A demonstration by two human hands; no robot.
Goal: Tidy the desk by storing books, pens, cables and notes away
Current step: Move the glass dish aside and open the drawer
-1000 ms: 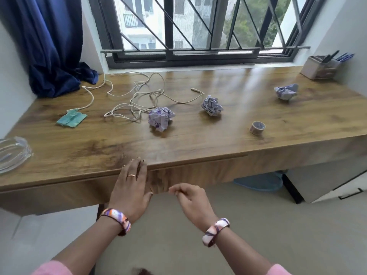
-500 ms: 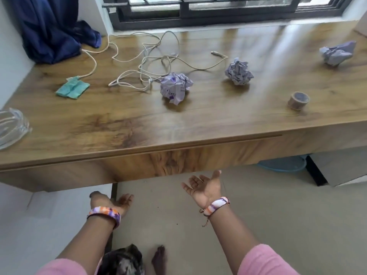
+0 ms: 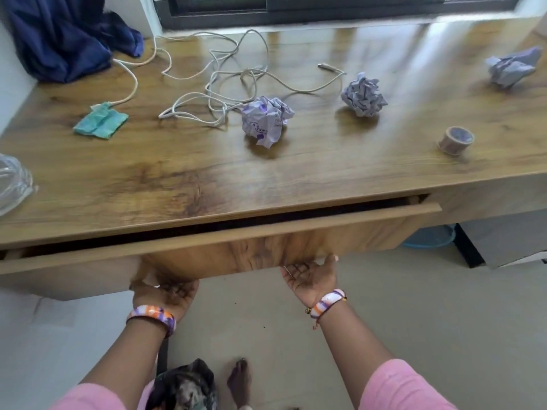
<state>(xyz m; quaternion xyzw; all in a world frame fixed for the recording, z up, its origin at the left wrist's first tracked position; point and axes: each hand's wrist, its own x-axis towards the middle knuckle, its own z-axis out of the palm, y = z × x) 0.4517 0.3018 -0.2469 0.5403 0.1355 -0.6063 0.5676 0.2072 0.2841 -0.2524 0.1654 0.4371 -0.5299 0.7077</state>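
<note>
Both hands palm-up under the drawer front (image 3: 266,247); left hand (image 3: 165,294) and right hand (image 3: 310,279) have fingers hooked beneath its lower edge, gripping it, fingertips hidden behind the panel; half a second ago both hands hung free below a flush front, now a dark gap shows between desktop and front, so the drawer is partly out; I judge this the opening of storage, nothing yet put away.

Desk (image 3: 177,179) holds the task's things untouched: tangled white cable (image 3: 225,93) at back centre, one end running to a teal pouch (image 3: 100,121) at left; three crumpled paper notes, the nearest (image 3: 266,119) just beside the cable loops, a second (image 3: 364,94) to its right, a third (image 3: 512,66) far right; small tape roll (image 3: 455,140) near the right front; clear plastic (image 3: 11,184) at the left edge.

Beyond: blue curtain (image 3: 65,34) back left, dark window frame (image 3: 325,10); pale floor below.
</note>
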